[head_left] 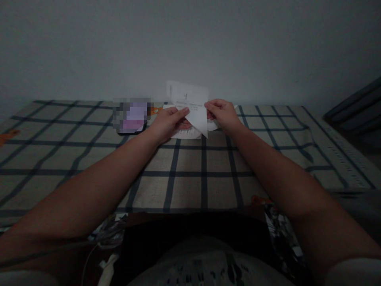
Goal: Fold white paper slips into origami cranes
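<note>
A white sheet of paper (193,93) with a few lines of dark print is held up above the table, its lower part narrowing to a pointed corner. My left hand (171,121) grips it from the left, thumb on the front and fingers behind. At its right edge, my right hand (222,112) pinches the paper between thumb and fingers. Below and behind the hands lies more printed white paper (187,133), partly hidden by the held sheet. Whether the held sheet is folded or torn, I cannot tell in this dim light.
A checked cloth (190,190) covers the table, which meets a plain wall (190,47). Left of my hands lies a phone-like device (133,117), its screen pixelated. Dark slats (357,107) stand at the right, and a white cable (89,258) hangs below the front edge.
</note>
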`<state>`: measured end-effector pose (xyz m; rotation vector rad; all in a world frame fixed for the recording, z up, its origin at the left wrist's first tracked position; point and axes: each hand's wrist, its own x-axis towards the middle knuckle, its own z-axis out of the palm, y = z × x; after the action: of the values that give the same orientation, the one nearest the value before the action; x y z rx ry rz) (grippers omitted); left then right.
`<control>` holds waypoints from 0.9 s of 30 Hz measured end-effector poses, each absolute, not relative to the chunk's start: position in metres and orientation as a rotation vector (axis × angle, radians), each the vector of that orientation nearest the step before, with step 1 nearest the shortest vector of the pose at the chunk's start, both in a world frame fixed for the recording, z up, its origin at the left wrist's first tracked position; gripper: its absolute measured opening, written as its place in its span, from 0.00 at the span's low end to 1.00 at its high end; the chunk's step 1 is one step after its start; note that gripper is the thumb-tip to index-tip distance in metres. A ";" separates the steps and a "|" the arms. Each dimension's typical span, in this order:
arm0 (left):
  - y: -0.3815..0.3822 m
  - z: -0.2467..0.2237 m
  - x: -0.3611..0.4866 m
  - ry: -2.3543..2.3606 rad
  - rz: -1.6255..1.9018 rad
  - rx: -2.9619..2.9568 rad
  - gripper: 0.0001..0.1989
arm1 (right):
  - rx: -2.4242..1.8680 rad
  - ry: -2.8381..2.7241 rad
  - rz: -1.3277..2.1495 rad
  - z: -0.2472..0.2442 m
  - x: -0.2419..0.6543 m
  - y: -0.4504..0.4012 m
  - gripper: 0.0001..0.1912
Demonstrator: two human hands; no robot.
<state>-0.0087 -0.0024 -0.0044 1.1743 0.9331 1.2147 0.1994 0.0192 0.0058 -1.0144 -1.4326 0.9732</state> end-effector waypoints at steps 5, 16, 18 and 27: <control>-0.004 -0.004 -0.008 0.929 1.147 1.195 0.16 | -1.012 -1.411 0.991 0.003 0.200 0.021 0.15; -0.002 -0.003 -0.009 0.994 1.229 1.191 0.13 | -1.055 -1.498 1.133 0.011 0.197 0.011 0.11; -0.003 -0.002 -0.009 0.963 1.216 1.181 0.14 | -1.058 -1.485 1.104 0.012 0.196 0.009 0.10; -0.007 0.001 -0.008 1.030 1.164 1.205 0.14 | -1.003 -1.516 1.147 0.009 0.198 0.012 0.16</control>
<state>-0.0084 -0.0074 0.0006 1.2050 1.0299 1.1636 0.1977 0.0120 0.0092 -1.0033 -1.5162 1.1468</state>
